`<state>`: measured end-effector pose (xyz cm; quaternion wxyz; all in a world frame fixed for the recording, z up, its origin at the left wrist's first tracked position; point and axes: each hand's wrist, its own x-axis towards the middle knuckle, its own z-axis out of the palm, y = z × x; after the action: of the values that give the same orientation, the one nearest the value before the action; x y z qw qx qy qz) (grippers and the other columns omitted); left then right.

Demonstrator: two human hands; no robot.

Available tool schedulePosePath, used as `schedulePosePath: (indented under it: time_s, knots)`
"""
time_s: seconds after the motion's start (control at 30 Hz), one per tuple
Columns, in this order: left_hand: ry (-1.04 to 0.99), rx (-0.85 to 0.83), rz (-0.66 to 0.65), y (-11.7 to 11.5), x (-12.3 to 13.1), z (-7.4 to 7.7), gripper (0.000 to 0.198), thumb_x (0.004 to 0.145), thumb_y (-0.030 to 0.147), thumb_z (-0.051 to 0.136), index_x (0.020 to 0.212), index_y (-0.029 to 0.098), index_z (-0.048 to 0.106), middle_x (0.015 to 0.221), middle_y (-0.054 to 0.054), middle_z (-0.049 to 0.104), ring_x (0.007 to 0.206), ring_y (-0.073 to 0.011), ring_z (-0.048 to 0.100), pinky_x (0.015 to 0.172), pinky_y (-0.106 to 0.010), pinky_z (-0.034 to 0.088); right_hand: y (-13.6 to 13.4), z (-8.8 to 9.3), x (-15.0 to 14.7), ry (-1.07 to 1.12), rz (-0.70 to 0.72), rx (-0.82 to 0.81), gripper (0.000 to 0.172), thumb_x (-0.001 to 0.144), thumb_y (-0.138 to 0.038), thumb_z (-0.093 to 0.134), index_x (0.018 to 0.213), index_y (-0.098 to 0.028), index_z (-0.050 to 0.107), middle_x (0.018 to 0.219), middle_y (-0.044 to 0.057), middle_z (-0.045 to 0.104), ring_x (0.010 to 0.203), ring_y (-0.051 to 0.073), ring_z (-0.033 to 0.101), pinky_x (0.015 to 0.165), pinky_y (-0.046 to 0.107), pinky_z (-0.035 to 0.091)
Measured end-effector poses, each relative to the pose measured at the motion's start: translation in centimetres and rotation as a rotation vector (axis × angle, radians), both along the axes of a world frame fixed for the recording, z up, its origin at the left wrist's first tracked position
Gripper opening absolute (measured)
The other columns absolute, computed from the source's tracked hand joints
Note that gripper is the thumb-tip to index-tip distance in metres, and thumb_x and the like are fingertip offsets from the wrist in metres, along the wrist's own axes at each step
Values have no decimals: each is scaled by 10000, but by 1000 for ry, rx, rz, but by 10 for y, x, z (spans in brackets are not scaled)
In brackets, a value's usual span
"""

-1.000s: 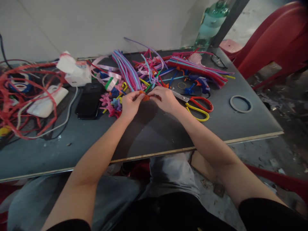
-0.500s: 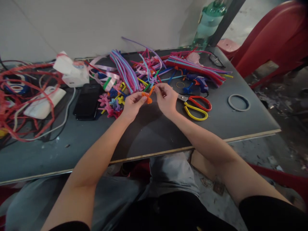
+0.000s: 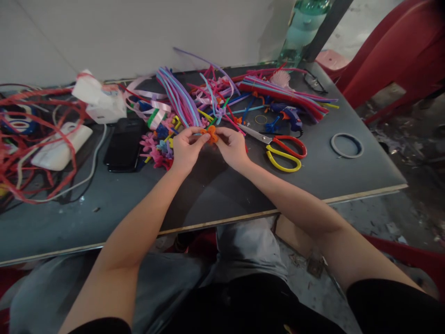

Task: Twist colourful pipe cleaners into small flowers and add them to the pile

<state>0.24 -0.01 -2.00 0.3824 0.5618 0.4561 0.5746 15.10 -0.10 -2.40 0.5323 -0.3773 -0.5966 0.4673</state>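
Both my hands meet over the dark table [image 3: 215, 195], pinching a small orange pipe-cleaner shape [image 3: 209, 133] between them. My left hand [image 3: 185, 149] grips it with thumb and fingers closed from the left. My right hand [image 3: 232, 147] pinches it from the right. Just left of my left hand lies a cluster of small pink, blue and yellow pipe-cleaner flowers [image 3: 158, 144]. Behind my hands spreads a pile of long coloured pipe cleaners [image 3: 215, 95].
Scissors with red and yellow handles [image 3: 283, 150] lie right of my right hand, a blue glue gun [image 3: 287, 116] behind them, a grey ring [image 3: 346, 145] further right. A black phone [image 3: 122, 144], white box [image 3: 100, 99] and tangled red cord [image 3: 31, 134] sit left. Red chair [image 3: 392, 51] at right.
My right hand lifted the orange piece's loose end, then brought it back down against my left hand. The orange piece now sits bunched between both hands.
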Motion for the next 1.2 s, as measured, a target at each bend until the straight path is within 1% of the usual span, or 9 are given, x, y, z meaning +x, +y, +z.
schedulePosePath:
  time_s: [0.23, 0.43, 0.6, 0.7, 0.8, 0.87, 0.97, 1.07, 1.2]
  knots:
    - [75, 101, 108, -1, 0, 1, 502, 712, 668, 808, 817, 195, 677, 749, -13, 714, 668, -130, 678, 624, -235, 540, 3, -5, 1, 109, 71, 27, 350, 875, -502, 703, 1009, -180, 712, 994, 54, 723, 796, 131, 663, 746, 304, 584]
    - [51, 81, 71, 0, 0, 2, 509, 712, 682, 804, 816, 202, 671, 745, -9, 706, 681, -132, 676, 636, -237, 549, 3, -1, -1, 254, 154, -99, 541, 742, -656, 775, 992, -178, 735, 857, 24, 716, 716, 103, 621, 685, 263, 550]
    - [58, 114, 13, 7, -4, -8, 544, 739, 740, 750, 809, 203, 703, 715, -13, 681, 664, -142, 660, 632, -258, 548, 4, 6, 1, 225, 95, -129, 502, 685, -619, 835, 840, -155, 723, 741, -5, 673, 610, 65, 545, 596, 219, 494]
    - [191, 161, -36, 13, -18, -8, 542, 886, 742, 575, 956, 228, 731, 782, -33, 702, 728, -163, 675, 655, -277, 542, 9, 13, 9, 165, 133, -226, 407, 723, -509, 857, 785, -137, 704, 648, -33, 617, 555, 40, 493, 535, 181, 434]
    - [505, 368, -53, 17, -31, -1, 431, 967, 618, 552, 1145, 260, 714, 1049, -62, 752, 971, -203, 694, 865, -352, 551, 13, 21, 20, 64, 317, -356, 348, 727, -400, 888, 745, -115, 690, 612, -41, 587, 529, 24, 460, 493, 159, 384]
    - [671, 523, -111, 15, -35, 5, 342, 1011, 524, 525, 1083, 271, 743, 1092, -53, 756, 1032, -208, 684, 950, -392, 526, 14, 26, 27, 13, 446, -392, 356, 721, -391, 897, 732, -107, 683, 595, -45, 568, 518, 20, 435, 467, 154, 351]
    - [751, 665, -175, 11, -34, 12, 300, 1036, 436, 505, 995, 297, 768, 1020, -32, 765, 993, -192, 684, 938, -388, 521, 15, 33, 37, -47, 592, -368, 388, 729, -448, 883, 745, -112, 690, 573, -53, 543, 498, 20, 396, 429, 160, 288]
    - [807, 664, -184, 5, -29, 17, 306, 1029, 453, 511, 976, 293, 767, 991, -42, 758, 984, -200, 679, 922, -382, 520, 16, 37, 44, -111, 667, -310, 417, 728, -509, 863, 769, -121, 717, 566, -45, 557, 494, 33, 394, 422, 180, 273]
    - [885, 634, -232, 0, -24, 21, 374, 1046, 450, 444, 939, 252, 743, 978, -65, 739, 989, -216, 669, 913, -382, 517, 18, 41, 49, -258, 661, -216, 350, 753, -480, 821, 783, -139, 750, 599, -17, 630, 539, 61, 456, 485, 201, 362]
